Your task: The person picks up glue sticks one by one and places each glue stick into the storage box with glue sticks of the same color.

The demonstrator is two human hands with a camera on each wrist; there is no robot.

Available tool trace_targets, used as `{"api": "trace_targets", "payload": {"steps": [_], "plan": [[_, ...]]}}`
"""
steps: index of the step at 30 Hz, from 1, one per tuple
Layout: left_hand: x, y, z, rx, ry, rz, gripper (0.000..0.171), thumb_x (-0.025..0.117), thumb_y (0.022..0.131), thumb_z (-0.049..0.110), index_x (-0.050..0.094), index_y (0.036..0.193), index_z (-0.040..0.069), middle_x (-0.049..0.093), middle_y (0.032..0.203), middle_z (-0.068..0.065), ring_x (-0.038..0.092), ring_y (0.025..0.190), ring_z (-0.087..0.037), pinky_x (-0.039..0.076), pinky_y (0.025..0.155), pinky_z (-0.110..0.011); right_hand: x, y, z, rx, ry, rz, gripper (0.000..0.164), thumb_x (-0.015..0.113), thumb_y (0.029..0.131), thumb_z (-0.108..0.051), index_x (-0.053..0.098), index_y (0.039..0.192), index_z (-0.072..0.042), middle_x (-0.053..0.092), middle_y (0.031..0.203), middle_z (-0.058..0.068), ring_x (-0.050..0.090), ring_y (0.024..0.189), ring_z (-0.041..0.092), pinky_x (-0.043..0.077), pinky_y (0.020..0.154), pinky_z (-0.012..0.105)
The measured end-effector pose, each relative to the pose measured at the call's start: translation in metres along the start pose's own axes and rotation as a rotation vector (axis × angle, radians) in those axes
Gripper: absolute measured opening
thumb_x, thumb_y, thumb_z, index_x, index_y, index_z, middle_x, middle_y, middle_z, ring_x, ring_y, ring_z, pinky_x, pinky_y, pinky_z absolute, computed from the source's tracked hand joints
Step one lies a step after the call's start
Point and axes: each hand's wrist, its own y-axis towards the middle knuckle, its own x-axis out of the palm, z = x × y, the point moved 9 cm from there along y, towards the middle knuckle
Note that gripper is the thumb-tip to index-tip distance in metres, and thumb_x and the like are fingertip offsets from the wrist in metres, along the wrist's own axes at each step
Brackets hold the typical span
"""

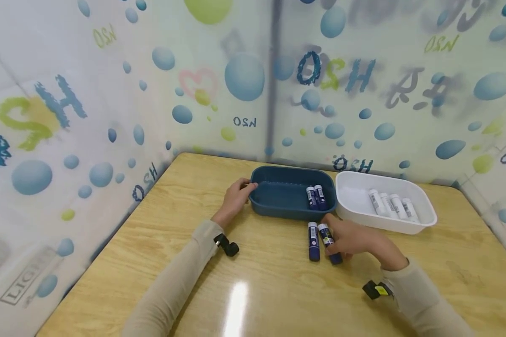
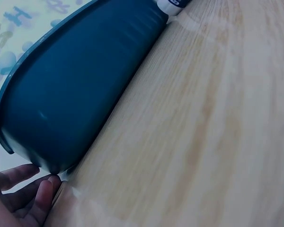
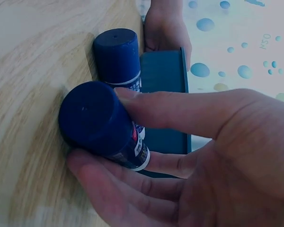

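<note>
My left hand [image 1: 236, 199] holds the left end of a dark blue plastic tray [image 1: 280, 212], with a digit over its rim; in the left wrist view, bent fingers [image 2: 42, 201] touch the low end wall. In front of the tray's right end, my right hand [image 1: 352, 236] pinches a navy glue stick [image 3: 87, 118] with a white cap between thumb and fingers. It leans beside a second navy glue stick [image 1: 314, 243] on the table. Two more navy glue sticks [image 1: 315, 198] lie inside the tray at its right end.
A white tray [image 1: 381, 222] stands against the blue one on the right, with several white sticks [image 1: 392, 206] in it. Both stand on a wooden table [image 1: 278, 290] near its back edge. Patterned curtains [image 1: 244, 131] hang behind and to the left.
</note>
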Motion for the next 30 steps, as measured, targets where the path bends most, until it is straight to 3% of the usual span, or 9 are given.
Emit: {"api": "trace_targets", "payload": {"steps": [5,12,21,30], "plan": [[-0.004,0.003,0.005,0.0,-0.001,0.006,0.046,0.058,0.103,0.045,0.061,0.134,0.012,0.067,0.122,-0.01,0.061,0.088,-0.025,0.051,0.076,-0.034,-0.004,0.003,-0.002,-0.002,-0.018,-0.019,0.075,0.079,0.091,-0.017,0.032,0.149,-0.009,0.062,0.095,0.014,0.066,0.067,0.021,0.06,0.065,0.036],[-0.002,0.005,0.002,0.01,0.019,0.0,0.046,0.058,0.103,0.046,0.062,0.134,0.011,0.068,0.118,-0.011,0.06,0.082,-0.023,0.051,0.073,-0.032,-0.003,0.002,-0.003,-0.012,-0.005,-0.02,0.073,0.079,0.091,-0.015,0.033,0.149,-0.009,0.062,0.096,0.014,0.066,0.068,0.021,0.06,0.065,0.036],[0.0,0.002,0.0,-0.002,0.008,-0.007,0.044,0.058,0.103,0.044,0.063,0.132,0.012,0.067,0.115,-0.01,0.059,0.081,-0.021,0.05,0.073,-0.031,-0.003,0.0,-0.01,-0.092,-0.031,-0.005,0.072,0.078,0.091,-0.011,0.033,0.147,-0.01,0.063,0.082,0.009,0.064,0.062,0.02,0.057,0.062,0.034],[-0.001,0.001,0.001,-0.008,0.009,-0.001,0.044,0.058,0.102,0.044,0.063,0.131,0.012,0.067,0.115,-0.01,0.059,0.081,-0.02,0.05,0.073,-0.031,-0.012,-0.006,-0.025,-0.206,-0.081,0.058,0.072,0.077,0.09,-0.011,0.034,0.148,-0.009,0.062,0.088,0.007,0.062,0.064,0.017,0.056,0.06,0.032]]}}
